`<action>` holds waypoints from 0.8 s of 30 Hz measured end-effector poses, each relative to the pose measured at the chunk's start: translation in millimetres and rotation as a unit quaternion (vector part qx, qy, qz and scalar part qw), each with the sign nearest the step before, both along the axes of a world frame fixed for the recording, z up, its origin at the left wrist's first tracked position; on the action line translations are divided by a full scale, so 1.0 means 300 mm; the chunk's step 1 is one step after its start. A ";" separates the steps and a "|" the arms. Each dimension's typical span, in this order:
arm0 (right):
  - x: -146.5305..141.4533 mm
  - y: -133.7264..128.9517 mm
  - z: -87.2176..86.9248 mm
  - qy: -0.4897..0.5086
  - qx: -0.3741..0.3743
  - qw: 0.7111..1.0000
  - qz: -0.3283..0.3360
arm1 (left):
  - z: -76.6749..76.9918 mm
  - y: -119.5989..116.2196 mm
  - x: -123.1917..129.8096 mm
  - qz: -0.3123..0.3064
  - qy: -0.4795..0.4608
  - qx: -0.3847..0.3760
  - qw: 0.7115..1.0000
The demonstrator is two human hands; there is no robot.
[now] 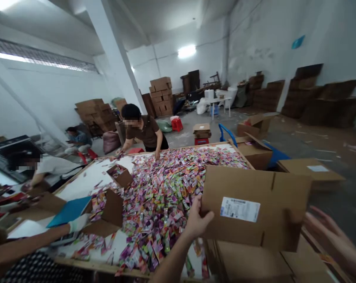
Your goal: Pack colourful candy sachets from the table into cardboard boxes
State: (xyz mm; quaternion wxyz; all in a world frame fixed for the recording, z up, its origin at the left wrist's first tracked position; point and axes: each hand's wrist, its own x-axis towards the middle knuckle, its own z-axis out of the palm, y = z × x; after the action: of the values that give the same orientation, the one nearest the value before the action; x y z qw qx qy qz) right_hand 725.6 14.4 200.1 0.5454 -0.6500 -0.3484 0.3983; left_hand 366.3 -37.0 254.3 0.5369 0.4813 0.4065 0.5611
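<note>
A flat, folded cardboard box (254, 184) with a white printed label (240, 209) is held up in front of me, slightly tilted. My left hand (197, 220) grips its left edge, thumb on the near face and the other fingers partly hidden behind. Beside the right edge is my right hand (328, 232), blurred, its fingers stretched out; whether it touches the cardboard I cannot tell. Below lie more cardboard boxes (248, 259). To the left, a large heap of small colourful sachets (166, 188) spreads over the white-topped table (92, 177).
Across the table a co-worker (144, 129) reaches into the heap. At left, a gloved hand (79, 223) is near an open carton (108, 216); another person (45, 169) bends over. Cartons (254, 151) and folded boxes (310, 171) stand at right.
</note>
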 end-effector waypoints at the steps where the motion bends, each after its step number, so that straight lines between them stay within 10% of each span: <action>1: -0.008 0.008 0.035 0.047 0.015 0.999 -0.006 | 0.037 0.006 0.013 0.044 0.003 0.018 0.999; 5: -0.093 0.035 0.131 0.145 0.047 0.988 -0.033 | 0.130 0.013 0.062 0.160 0.030 -0.006 0.987; 14: -0.223 0.019 0.268 0.145 0.143 0.972 -0.119 | 0.166 0.041 -0.018 0.119 0.018 -0.087 0.989; 21: -0.255 -0.082 0.284 0.091 0.145 0.966 0.195 | 0.131 0.127 -0.007 0.079 0.166 -0.002 0.983; 24: -0.244 -0.100 0.214 0.094 0.082 0.968 0.218 | 0.141 0.120 0.013 0.006 0.357 0.051 0.933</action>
State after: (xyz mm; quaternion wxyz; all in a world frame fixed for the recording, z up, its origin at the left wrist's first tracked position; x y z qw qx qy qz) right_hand 652.3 -15.5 264.4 0.5273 -0.4713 -0.4605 0.5365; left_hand 370.3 -1.0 296.6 0.3274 0.6741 0.5454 0.3753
